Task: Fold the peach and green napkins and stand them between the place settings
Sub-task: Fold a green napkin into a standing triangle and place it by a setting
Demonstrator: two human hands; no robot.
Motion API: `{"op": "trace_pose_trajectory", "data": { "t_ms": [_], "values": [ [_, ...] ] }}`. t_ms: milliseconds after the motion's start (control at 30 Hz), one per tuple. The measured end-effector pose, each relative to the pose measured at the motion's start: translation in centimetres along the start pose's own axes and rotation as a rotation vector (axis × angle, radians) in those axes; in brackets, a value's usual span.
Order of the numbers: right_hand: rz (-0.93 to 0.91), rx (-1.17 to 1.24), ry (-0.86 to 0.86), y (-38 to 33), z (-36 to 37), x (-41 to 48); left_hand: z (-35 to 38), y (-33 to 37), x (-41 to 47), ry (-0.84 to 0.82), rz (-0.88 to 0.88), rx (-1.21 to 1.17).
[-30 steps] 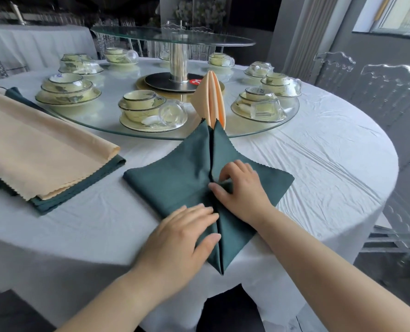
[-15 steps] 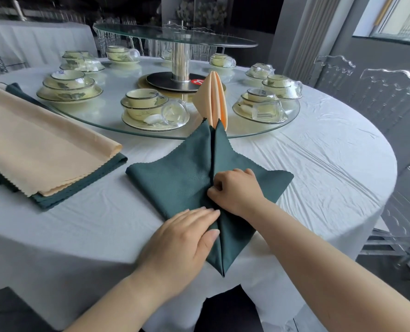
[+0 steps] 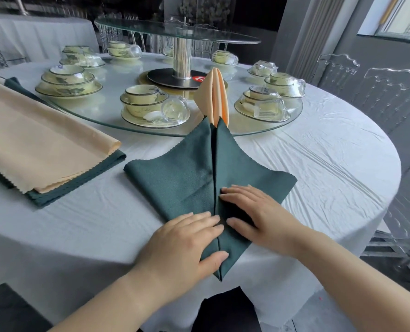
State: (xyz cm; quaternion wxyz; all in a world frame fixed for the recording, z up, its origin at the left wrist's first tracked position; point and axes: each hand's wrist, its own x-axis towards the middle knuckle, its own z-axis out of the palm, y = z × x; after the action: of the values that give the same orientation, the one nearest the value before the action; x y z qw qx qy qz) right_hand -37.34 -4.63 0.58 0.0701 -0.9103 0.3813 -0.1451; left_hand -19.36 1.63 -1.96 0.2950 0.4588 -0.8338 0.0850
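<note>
A dark green napkin (image 3: 187,178) lies on the white tablecloth, folded into a kite shape with two flaps meeting at a centre seam. My left hand (image 3: 185,240) presses flat on the left flap near the lower point. My right hand (image 3: 256,212) lies flat on the right flap, fingers straight and reaching the seam. A folded peach napkin (image 3: 214,97) stands upright on the glass turntable (image 3: 98,109) just beyond the green napkin's far tip, between two place settings.
A stack of flat peach and green napkins (image 3: 39,144) lies at the left. Place settings of bowls, plates and upturned glasses (image 3: 151,104) ring the turntable around a metal post (image 3: 182,58). Clear chairs (image 3: 390,97) stand at the right.
My right hand has uncurled from a fist-like grip at the seam and now lies flat on the right flap. My left hand stays pressed on the left flap.
</note>
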Motion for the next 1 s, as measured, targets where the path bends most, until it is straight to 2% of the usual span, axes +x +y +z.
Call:
{"op": "trace_pose_trajectory", "data": {
  "t_ms": [200,367,433,533,600,667,700,767,1000],
  "values": [
    [0.146,-0.17,-0.023,4.9,-1.5,1.9,-0.2,0.2,0.0,-0.074,-0.023,-0.015],
    [0.463,-0.298,0.124,8.0,-3.3,1.8,-0.9,-0.3,-0.2,-0.142,0.003,-0.046],
    [0.498,-0.317,0.187,7.9,-3.9,1.2,-1.2,-0.9,-0.3,-0.22,0.036,-0.036],
    [0.416,-0.138,0.259,6.5,-5.0,-0.5,-1.7,-2.0,-0.6,-0.207,0.128,-0.022],
    [0.266,-0.054,0.13,5.3,-5.4,-2.0,-2.1,-2.7,-0.5,-0.26,0.142,-0.063],
    [0.104,-0.191,0.002,4.5,-5.2,-3.1,-2.6,-2.9,-0.1,-0.309,0.152,-0.06],
    [0.039,-0.306,-0.013,4.3,-5.0,-3.4,-2.7,-3.0,0.1,-0.352,0.125,-0.088],
    [-0.029,-0.437,0.001,4.0,-4.8,-3.3,-2.4,-3.1,0.6,-0.336,0.131,-0.133],
    [-0.079,-0.397,0.076,3.1,-3.0,-1.7,-2.7,-3.8,1.0,-0.282,0.18,-0.07]
  ]
}}
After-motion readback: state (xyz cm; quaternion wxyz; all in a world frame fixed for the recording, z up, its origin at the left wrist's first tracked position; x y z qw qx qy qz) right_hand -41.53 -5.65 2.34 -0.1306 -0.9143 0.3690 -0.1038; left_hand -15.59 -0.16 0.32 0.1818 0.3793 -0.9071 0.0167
